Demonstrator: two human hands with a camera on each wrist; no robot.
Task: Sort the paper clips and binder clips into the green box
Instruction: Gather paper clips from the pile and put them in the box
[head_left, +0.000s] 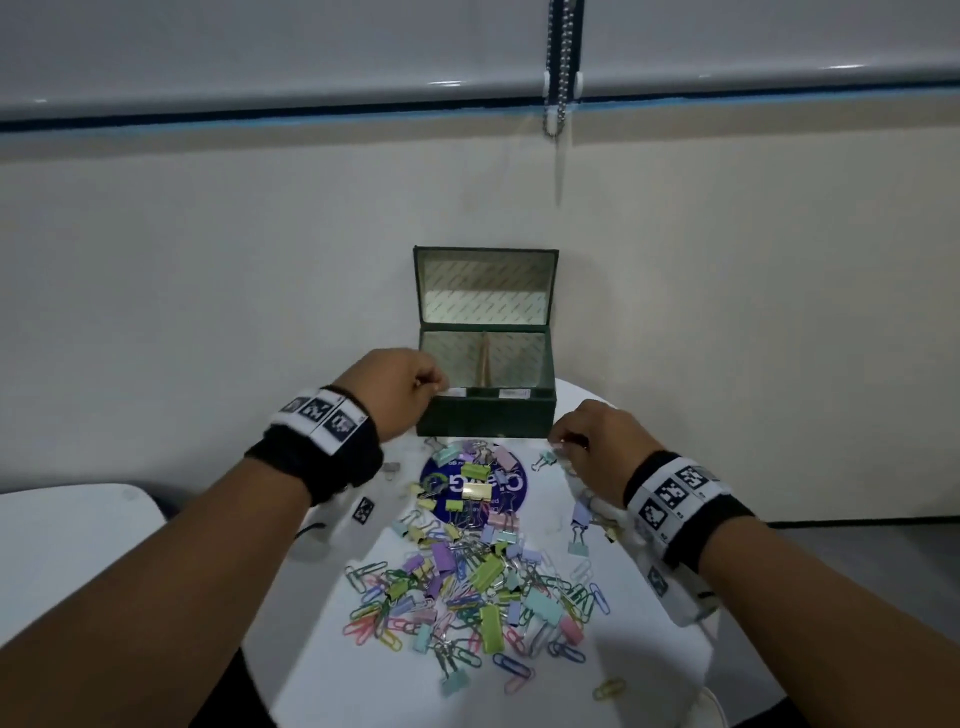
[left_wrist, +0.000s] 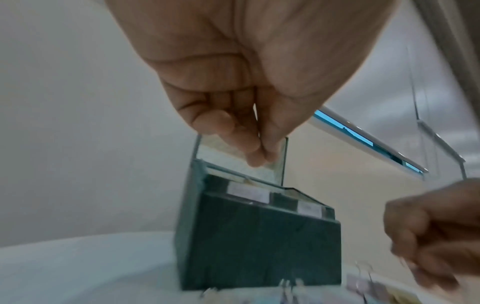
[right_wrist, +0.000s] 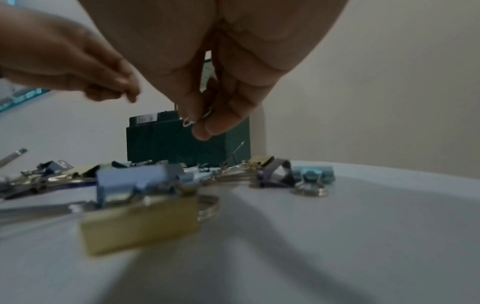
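Note:
The green box (head_left: 485, 415) stands open at the far edge of the round white table (head_left: 649, 675), lid upright, a divider (head_left: 485, 364) splitting it into two compartments. My left hand (head_left: 434, 384) hovers at the box's front left corner with fingertips (left_wrist: 259, 158) pinched; a thin sliver pokes out below them, seemingly a paper clip. My right hand (head_left: 563, 441) is low by the box's front right corner and pinches a pale wire paper clip (right_wrist: 193, 120). A heap of pastel paper clips and binder clips (head_left: 467, 587) covers the table's middle.
A round blue sticker (head_left: 514, 483) lies in front of the box with a gold binder clip (head_left: 478, 489) on it. Stray binder clips (head_left: 579, 525) lie under my right wrist. A second white table (head_left: 67, 530) stands at the left. The wall is right behind the box.

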